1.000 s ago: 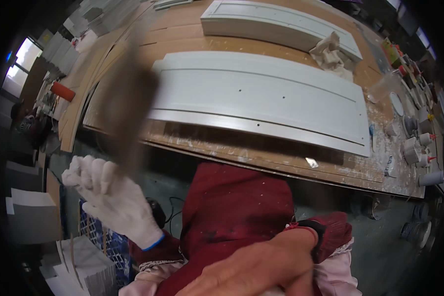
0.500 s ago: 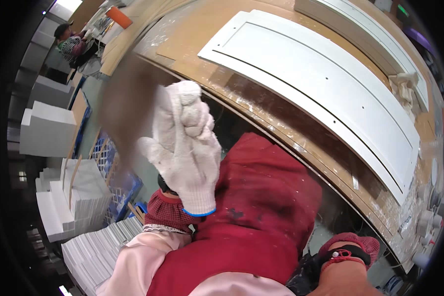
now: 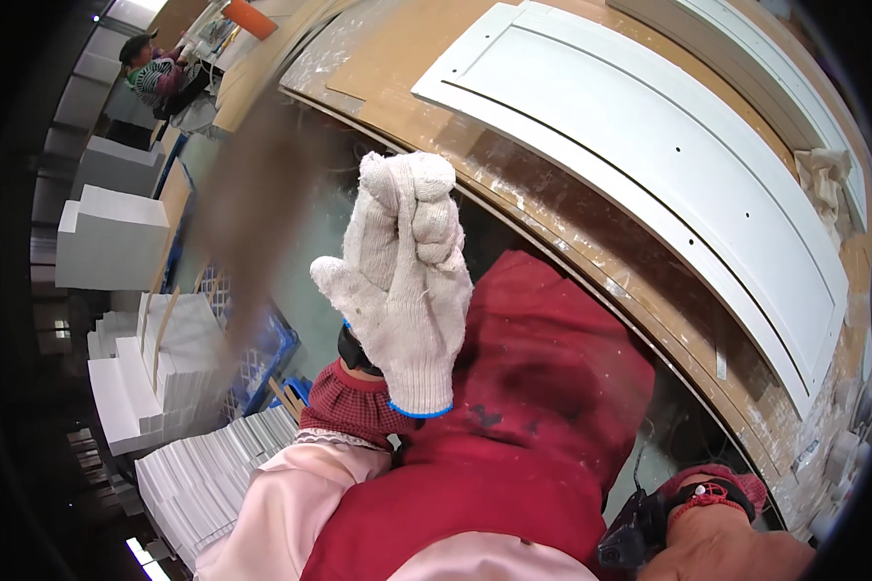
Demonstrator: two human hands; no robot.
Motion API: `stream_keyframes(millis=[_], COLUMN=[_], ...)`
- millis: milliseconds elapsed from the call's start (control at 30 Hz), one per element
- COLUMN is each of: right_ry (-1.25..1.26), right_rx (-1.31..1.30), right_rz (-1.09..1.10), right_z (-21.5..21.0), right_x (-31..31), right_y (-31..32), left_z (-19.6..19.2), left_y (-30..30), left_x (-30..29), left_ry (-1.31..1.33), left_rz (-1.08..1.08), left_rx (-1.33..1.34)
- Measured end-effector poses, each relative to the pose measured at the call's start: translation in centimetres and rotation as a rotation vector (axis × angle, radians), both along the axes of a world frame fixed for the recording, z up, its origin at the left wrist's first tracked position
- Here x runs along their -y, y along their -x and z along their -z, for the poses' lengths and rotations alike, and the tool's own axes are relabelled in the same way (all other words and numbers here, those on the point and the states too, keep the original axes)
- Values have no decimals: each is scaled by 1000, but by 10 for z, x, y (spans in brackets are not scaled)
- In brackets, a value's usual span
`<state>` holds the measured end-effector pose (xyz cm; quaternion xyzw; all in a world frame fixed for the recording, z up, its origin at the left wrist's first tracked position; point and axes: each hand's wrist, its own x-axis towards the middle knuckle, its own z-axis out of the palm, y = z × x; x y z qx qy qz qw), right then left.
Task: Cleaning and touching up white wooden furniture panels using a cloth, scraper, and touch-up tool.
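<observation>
My left hand point(image 3: 363, 237) is raised in front of my body. It seems to wear a white knit glove, with a blue cuff edge showing beside the black wrist strap point(image 3: 358, 351). A second white knit work glove point(image 3: 421, 339) hangs against it, its blue-edged cuff loose at the bottom. My left fingers appear folded over that glove, though the two overlap and are hard to part. At the lower right my bare right hand point(image 3: 731, 552) bends back toward me, its fingers cut off by the lower edge. A red cord and black band circle that wrist.
A white curved panel point(image 3: 639, 145) lies on the paint-spattered workbench point(image 3: 397, 87), with another white piece point(image 3: 746, 58) and a beige cloth point(image 3: 824, 184) beyond. White board stacks point(image 3: 116, 237) stand at left by a blue pallet point(image 3: 271, 353). A person point(image 3: 155, 77) sits far left.
My left hand and the glove have shifted slightly right in the view, and the glove stands more upright. My right hand has moved down and right. The view itself has shifted a little.
</observation>
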<state>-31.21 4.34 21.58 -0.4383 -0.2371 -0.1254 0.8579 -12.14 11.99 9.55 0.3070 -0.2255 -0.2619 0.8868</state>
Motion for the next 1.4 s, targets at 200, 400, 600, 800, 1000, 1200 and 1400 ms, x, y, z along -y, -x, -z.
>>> stream_keyframes(millis=[200,400,600,800,1000,1200,1400], right_ry=[265,790,855,827,830,863,870], right_rx=[-3,-79,44,-87,-135,-199,-271], right_rz=[75,341,315,317,307,337,377], right_z=[-19,-23,-14,-14,-11,-11,-12], right_x=[19,19,-37,-2,10,12,20], right_y=[17,8,-45,4,22,42,50], left_z=[-5,-1,5,6,5,-2,-3], left_y=[0,5,9,-2,4,2,15], left_x=[-9,-1,-21,-18,-19,-25,-9], left_ry=[3,41,-5,79,3,37,-127], left_rz=[-15,51,9,267,52,153,-245], left_rx=[-25,-20,-17,-31,78,34,-320])
